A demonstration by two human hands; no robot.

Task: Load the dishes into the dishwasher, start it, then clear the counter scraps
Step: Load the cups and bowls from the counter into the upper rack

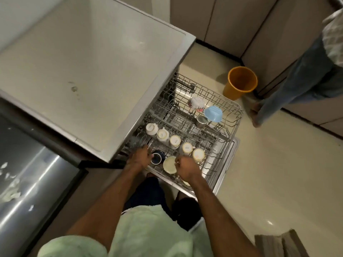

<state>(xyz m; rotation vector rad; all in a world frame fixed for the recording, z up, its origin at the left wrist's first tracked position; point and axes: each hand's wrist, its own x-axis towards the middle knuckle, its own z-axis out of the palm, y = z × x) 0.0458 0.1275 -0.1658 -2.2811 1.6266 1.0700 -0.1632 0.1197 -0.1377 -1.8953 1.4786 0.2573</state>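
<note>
**Loading step: two pieces going into the cup rack**

You are in the first part of the task – the dishwasher (104,101) stands open under the counter and both racks are pulled out toward the right of the frame. Your left hand (139,157) is curled on the near side of a dark blue cup (156,158), fingers closed at its rim, low in the centre of the picture. Just to the right of it, your right hand (185,166) pinches the edge of a cream bowl (169,165) with bent fingers; the thumb I cannot see well. Both pieces sit in the near rack (220,145), below a slanting row of five white cups (175,141) placed upside down.

In the far rack (232,115), toward the upper right, lie a floral bowl (196,104), a light blue bowl (213,113) and a steel cup (201,121).

I judge the loading is well advanced but not finished. The next move asks you to seat the cup and the bowl mouth down between the wires, so they do not knock the white cups, and then let go. Starting the machine is not yet done – and pale scraps (11,190) wait on the steel surface at the lower left.
</note>
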